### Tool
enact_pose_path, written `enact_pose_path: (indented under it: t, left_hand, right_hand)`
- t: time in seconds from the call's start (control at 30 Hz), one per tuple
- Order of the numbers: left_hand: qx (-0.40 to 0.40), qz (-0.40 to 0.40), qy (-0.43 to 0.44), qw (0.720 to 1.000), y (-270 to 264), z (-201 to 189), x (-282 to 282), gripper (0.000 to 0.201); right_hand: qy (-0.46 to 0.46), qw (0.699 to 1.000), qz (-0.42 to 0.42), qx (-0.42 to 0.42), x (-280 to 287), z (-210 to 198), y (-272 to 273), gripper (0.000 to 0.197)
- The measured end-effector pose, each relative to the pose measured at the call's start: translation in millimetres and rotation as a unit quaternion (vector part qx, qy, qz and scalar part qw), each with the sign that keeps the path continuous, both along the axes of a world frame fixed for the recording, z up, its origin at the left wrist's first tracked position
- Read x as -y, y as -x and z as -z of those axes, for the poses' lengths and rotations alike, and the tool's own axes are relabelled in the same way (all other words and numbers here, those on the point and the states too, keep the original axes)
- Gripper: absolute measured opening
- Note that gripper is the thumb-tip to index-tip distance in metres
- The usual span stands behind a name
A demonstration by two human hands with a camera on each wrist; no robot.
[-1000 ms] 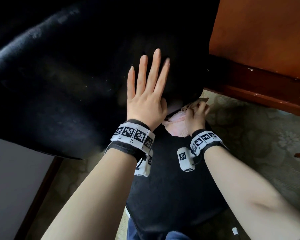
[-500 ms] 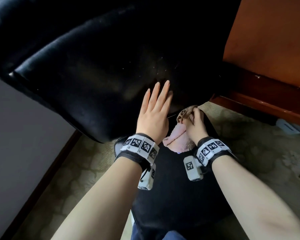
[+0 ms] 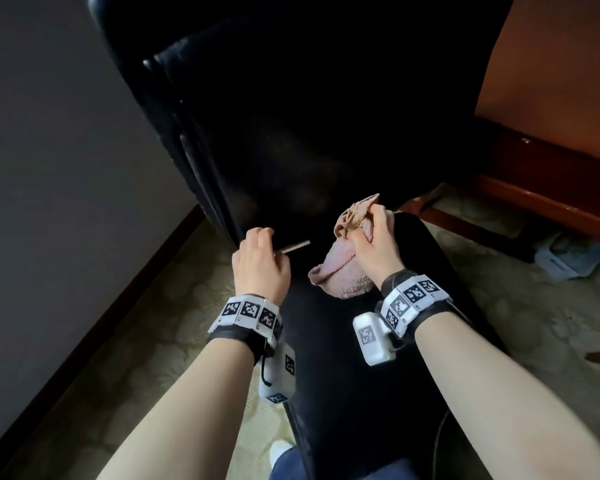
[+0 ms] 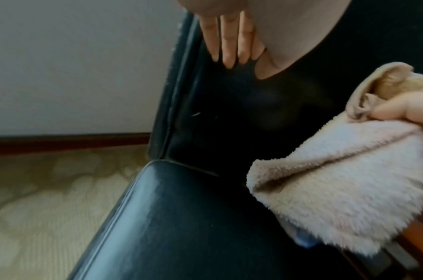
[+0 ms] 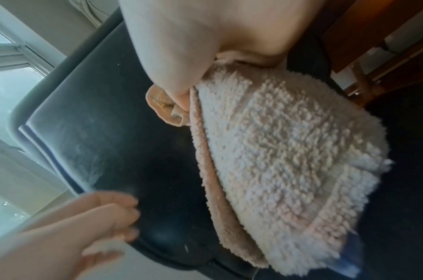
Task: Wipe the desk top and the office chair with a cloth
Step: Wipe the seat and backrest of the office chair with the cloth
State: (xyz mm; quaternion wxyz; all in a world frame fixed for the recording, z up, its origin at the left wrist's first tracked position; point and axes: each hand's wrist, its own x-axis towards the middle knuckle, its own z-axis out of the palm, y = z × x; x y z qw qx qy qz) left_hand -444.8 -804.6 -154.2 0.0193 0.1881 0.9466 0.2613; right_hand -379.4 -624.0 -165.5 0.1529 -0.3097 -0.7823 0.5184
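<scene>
Black leather fills the view: the office chair point(image 3: 326, 133) now stands with its backrest upright and side-on, where a second ago it lay tipped broadly across the frame, so it seems to have been swung round for wiping. The seat point(image 3: 378, 358) runs forward under both arms. The wooden desk point(image 3: 551, 81) stands at the right, near the chair. The pink fluffy cloth point(image 3: 340, 271) hangs bunched from the right hand point(image 3: 374, 244), pinched in its curled fingers just above the seat's rear. The left hand point(image 3: 260, 265), flat on the backrest a second ago, now has fingers bent, resting at the backrest's lower edge; the wrist views show it holding nothing. The seat looks next.
</scene>
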Motion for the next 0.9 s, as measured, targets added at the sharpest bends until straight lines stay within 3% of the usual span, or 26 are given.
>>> enact_pose_path:
  t: [0.07, 0.13, 0.2, 0.27, 0.37, 0.63, 0.73, 0.83, 0.9]
  left_hand:
    - [0.096, -0.139, -0.074, 0.983, 4, 9, 13, 0.038]
    - [0.174, -0.267, -0.197, 0.927, 8, 17, 23, 0.053]
    - [0.203, -0.301, -0.297, 0.883, 13, 25, 27, 0.079]
    - [0.212, -0.278, -0.357, 0.866, 21, 32, 27, 0.101]
    - [0.225, -0.247, -0.375, 0.864, 30, 46, 21, 0.112]
    - [0.172, -0.177, -0.448, 0.859, 44, 78, 12, 0.108]
    - [0.124, -0.188, -0.414, 0.882, 57, 79, 14, 0.112]
    - [0.1, -0.189, -0.332, 0.919, 70, 83, 18, 0.102]
    - [0.075, -0.192, -0.334, 0.92, 76, 89, 19, 0.095]
  right_hand:
    - [0.004, 1.0, -0.006, -0.002, 12, 7, 1, 0.022]
    - [0.002, 1.0, -0.012, 0.002, 21, 18, 1, 0.021]
    - [-0.008, 1.0, -0.014, 0.004, 27, 29, 1, 0.022]
    - [-0.02, 1.0, -0.015, 0.008, 30, 41, 2, 0.023]
    - [-0.03, 1.0, 0.002, 0.002, 29, 55, -1, 0.021]
    - [-0.005, 0.999, 0.008, -0.041, 17, 88, -9, 0.022]
    - [0.025, 0.998, 0.004, -0.064, 20, 103, -7, 0.022]
    - [0.062, 0.993, 0.031, -0.091, 23, 112, 1, 0.022]
    - [0.078, 0.987, 0.065, -0.125, 24, 117, 9, 0.021]
